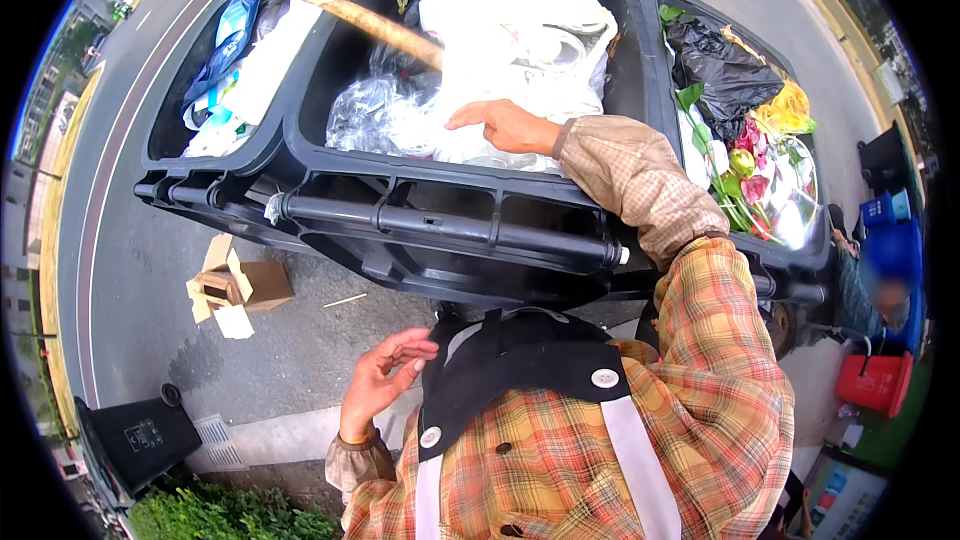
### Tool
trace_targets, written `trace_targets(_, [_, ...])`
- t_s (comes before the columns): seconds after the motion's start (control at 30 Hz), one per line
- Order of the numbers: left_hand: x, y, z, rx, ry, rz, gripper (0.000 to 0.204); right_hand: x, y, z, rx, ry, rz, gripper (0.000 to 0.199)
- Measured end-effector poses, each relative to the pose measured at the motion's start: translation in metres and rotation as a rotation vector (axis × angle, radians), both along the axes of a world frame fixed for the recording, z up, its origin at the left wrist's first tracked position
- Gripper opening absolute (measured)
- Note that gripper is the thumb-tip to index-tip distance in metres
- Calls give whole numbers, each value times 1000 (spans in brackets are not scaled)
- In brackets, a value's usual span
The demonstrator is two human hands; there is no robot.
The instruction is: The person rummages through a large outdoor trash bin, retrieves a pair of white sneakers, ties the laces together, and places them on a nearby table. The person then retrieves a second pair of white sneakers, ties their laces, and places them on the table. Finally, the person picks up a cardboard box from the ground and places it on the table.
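Note:
My right hand (510, 128) reaches over the near rim of the middle grey bin (465, 172), just above or touching white plastic bags (515, 35). One finger stretches left; the others are partly hidden, and no object shows in its grasp. Clear plastic bags (375, 115) lie beside that hand. A wooden stick (365, 20) slants up out of the bags across the bin's left wall. My left hand (385, 380) hangs in front of my body near the dark apron bib (510, 365). Its fingers are slightly bent, with the thumb apart, and it holds nothing.
Left stands a bin with bags (228, 80); the right bin holds a black bag (718, 70) and plant scraps (745, 165). A dark lid (450, 255) hangs in front. An opened cardboard box (240, 285) lies on the pavement. Another person (865, 290) is near a red bin (874, 384).

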State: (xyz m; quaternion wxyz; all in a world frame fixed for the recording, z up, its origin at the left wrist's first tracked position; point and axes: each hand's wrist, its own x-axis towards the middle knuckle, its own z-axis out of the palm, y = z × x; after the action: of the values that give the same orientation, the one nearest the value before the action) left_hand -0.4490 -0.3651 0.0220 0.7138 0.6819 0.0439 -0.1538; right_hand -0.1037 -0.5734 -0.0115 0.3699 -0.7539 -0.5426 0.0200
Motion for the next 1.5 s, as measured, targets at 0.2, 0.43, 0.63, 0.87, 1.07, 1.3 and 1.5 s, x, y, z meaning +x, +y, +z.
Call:
trace_targets(0.2, [152,36,99,72,-234,-631,37,27,-37,3,339,443,-701,25])
trace_targets(0.43, [238,-18,123,212,-530,-941,29,94,-112,-31,191,258,-1254,41])
trace_targets(0.63, [322,-118,85,469,-1212,-723,23,142,-121,-47,-241,154,-1285,45])
trace_targets(0.87, [460,-117,-3,1423,-1092,-520,70,148,-117,-63,-54,83,-1304,36])
trace_targets(1.07, [453,-90,-12,1353,-1091,-502,76,135,-122,-39,-266,17,-1273,41])
trace_targets(1.3, [428,-66,-23,1664,-1123,-275,34,108,-77,26,-291,-424,-1035,33])
trace_targets(1.5, [467,7,-21,1343,-1132,-23,23,18,-78,101,-518,-381,-1058,27])
